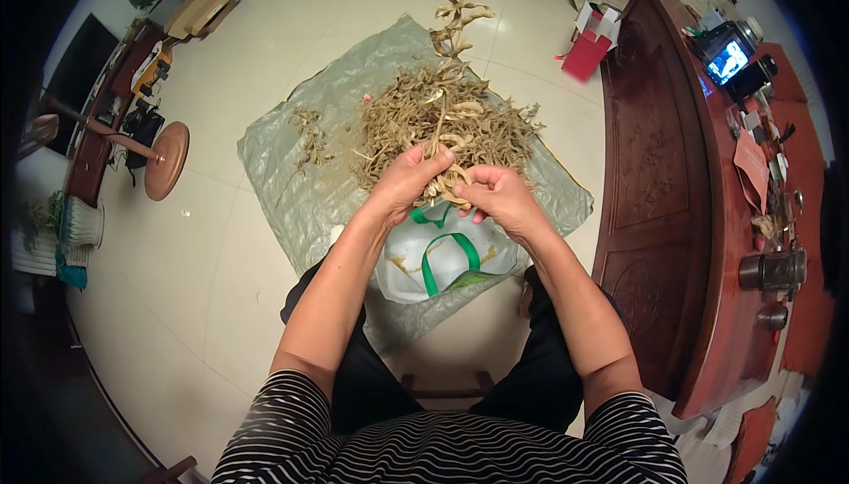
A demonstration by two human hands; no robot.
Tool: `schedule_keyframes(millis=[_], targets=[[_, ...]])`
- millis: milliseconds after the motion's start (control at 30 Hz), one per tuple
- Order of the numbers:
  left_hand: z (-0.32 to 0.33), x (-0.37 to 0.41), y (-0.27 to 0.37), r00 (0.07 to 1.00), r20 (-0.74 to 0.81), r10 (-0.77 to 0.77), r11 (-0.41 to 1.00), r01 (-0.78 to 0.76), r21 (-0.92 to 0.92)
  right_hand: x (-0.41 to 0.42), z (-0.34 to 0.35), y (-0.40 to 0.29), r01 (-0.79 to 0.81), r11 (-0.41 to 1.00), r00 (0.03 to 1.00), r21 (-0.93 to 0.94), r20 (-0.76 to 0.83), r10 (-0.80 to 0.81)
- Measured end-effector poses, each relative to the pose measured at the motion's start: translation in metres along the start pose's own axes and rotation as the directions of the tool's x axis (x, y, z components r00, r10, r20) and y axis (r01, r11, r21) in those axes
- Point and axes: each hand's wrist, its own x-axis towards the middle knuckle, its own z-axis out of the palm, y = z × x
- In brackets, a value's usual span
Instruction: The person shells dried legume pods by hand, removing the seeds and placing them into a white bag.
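Note:
My left hand (410, 177) grips a dried bean-plant stalk (454, 23) between thumb and fingers. The stalk stands up away from me, with curled tan pods along its length. At its lower end my right hand (502, 196) pinches a dry pod (459, 175) with thumb and forefinger. Directly beneath both hands, between my knees, is a white bag (404, 271) with green handles (430, 265); brown bits lie in or on it. Just past the hands is a heap of dried bean plants (404, 112), partly hidden by the held stalk.
A grey-green plastic sheet (278, 152) lies under the heap and bag. Left of the heap is a small loose sprig (310, 139). On my right runs a carved wooden table (653, 172) bearing several items. A round stand base (167, 161) is on the left floor.

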Motion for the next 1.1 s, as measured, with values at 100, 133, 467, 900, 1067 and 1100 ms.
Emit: schedule_keyframes(millis=[100,133,467,900,1067,1100], targets=[[0.011,-0.003,0.006,1.0,-0.014,0.028,0.998,-0.029,-0.054,0.003,-0.006,0.006,0.038,0.998,0.999,0.045,-0.038,-0.036],[0.006,-0.002,0.005,1.0,0.011,0.003,0.998,-0.003,-0.063,0.004,-0.007,0.007,0.056,0.996,0.997,0.063,-0.048,-0.053],[-0.002,-0.008,0.012,0.995,0.1,-0.004,0.991,0.017,-0.132,0.004,-0.009,0.003,0.041,0.986,0.996,0.163,-0.087,-0.027],[0.004,-0.007,0.008,0.999,0.036,-0.022,0.989,0.027,-0.144,0.008,-0.004,0.01,-0.025,0.912,1.0,0.409,-0.005,0.029],[0.007,-0.007,0.009,1.0,0.011,0.006,0.979,-0.004,-0.205,0.006,-0.007,0.009,-0.024,0.923,1.0,0.385,0.019,0.019],[0.005,-0.007,0.008,1.0,-0.004,0.004,0.979,-0.004,-0.204,0.003,-0.005,0.002,-0.036,0.912,0.999,0.408,0.028,0.027]])
